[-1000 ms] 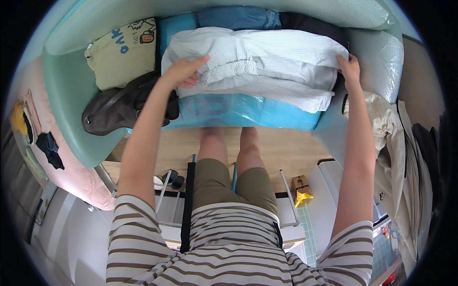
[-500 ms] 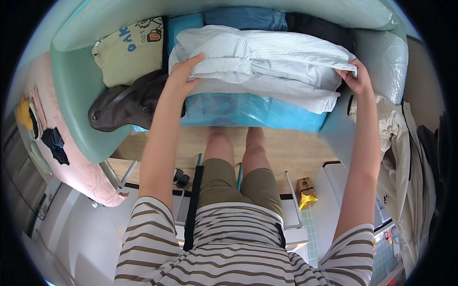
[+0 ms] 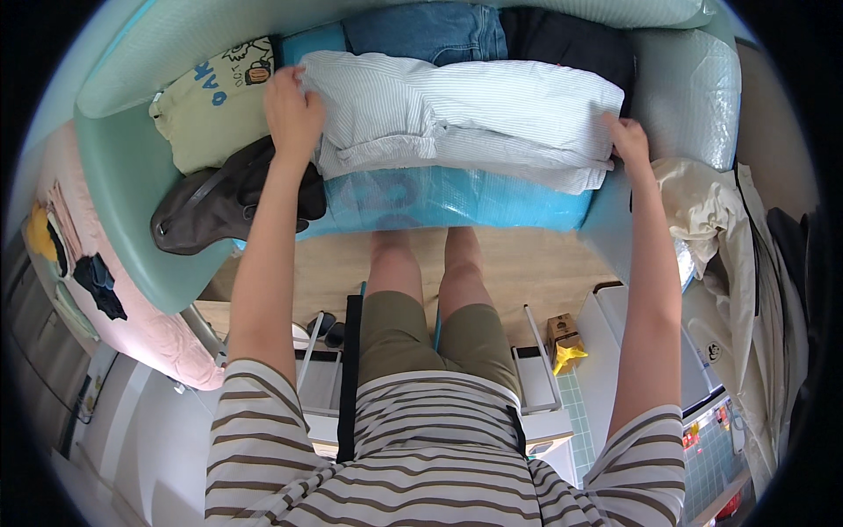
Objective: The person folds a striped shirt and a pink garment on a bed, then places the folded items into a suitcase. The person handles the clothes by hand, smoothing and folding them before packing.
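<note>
A white garment with thin stripes (image 3: 492, 105), probably a shirt, lies folded lengthwise across the blue plastic-covered seat (image 3: 492, 198) in front of me. My left hand (image 3: 294, 119) is closed at its far left corner, the fingertips pinching the cloth. At the right end my right hand (image 3: 627, 142) has the edge between thumb and fingers. Behind the garment lie folded blue jeans (image 3: 426, 33) and a folded black garment (image 3: 571, 51). Left of it are a folded cream garment with a printed picture (image 3: 198, 119) and a dark brown bag (image 3: 206, 206).
Green, padded sofa arms (image 3: 123, 167) rise at both sides, the right one under clear plastic. A pink cloth surface (image 3: 149, 338) with small clothes stands far left. Beige garments (image 3: 702, 206) hang at the right. A brown box (image 3: 563, 332) stands on the floor near my legs.
The garment's near layer has been turned and smoothed, so it lies flatter and more compact. My left hand has moved left and away to its far corner; my right hand has shifted slightly left.
</note>
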`<state>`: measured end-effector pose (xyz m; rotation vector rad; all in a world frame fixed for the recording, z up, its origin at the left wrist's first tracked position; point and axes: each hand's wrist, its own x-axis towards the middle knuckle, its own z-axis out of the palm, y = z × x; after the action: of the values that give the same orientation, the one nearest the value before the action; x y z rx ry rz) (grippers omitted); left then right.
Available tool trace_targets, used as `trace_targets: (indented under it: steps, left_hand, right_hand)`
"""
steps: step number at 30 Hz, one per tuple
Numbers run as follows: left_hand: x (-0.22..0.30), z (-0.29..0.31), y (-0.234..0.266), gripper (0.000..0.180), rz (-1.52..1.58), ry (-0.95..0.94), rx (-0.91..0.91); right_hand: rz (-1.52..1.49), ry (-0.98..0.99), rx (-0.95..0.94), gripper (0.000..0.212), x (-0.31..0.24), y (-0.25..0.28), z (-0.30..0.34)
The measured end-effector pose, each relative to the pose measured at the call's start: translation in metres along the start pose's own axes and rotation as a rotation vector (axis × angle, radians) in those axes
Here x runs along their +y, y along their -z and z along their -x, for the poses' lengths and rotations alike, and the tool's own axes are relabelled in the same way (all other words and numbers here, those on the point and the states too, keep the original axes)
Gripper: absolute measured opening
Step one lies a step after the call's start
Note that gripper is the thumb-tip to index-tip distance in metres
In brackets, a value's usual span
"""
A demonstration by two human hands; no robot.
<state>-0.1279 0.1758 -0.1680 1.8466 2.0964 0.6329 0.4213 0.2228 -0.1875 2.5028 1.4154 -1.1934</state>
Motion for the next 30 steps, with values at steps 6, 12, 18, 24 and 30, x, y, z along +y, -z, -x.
trace_targets:
  steps: [6, 12, 18, 24, 30]
  left_hand:
    - [-0.007, -0.058, -0.010, 0.038, -0.060, -0.411, -0.290]
    - [-0.001, -0.075, -0.015, 0.022, -0.069, -0.392, -0.618]
    - [-0.009, -0.085, 0.008, 0.014, -0.002, -0.324, -0.300]
    - [0.034, -0.062, -0.011, 0.024, -0.163, -0.472, -0.006]
    - [0.111, 0.018, -0.038, 0.066, -0.075, -0.604, -0.299]
  right_hand:
    - [0.395, 0.700, 0.645, 0.055, -0.058, -0.015, 0.010]
    - [0.602, 0.764, 0.280, 0.026, -0.062, 0.000, -0.009]
    - [0.467, 0.753, 0.392, 0.020, -0.076, 0.014, -0.021]
    - [0.324, 0.546, 0.479, 0.046, -0.052, -0.001, -0.031]
    - [-0.095, 0.372, 0.507, 0.076, -0.012, -0.048, 0.015]
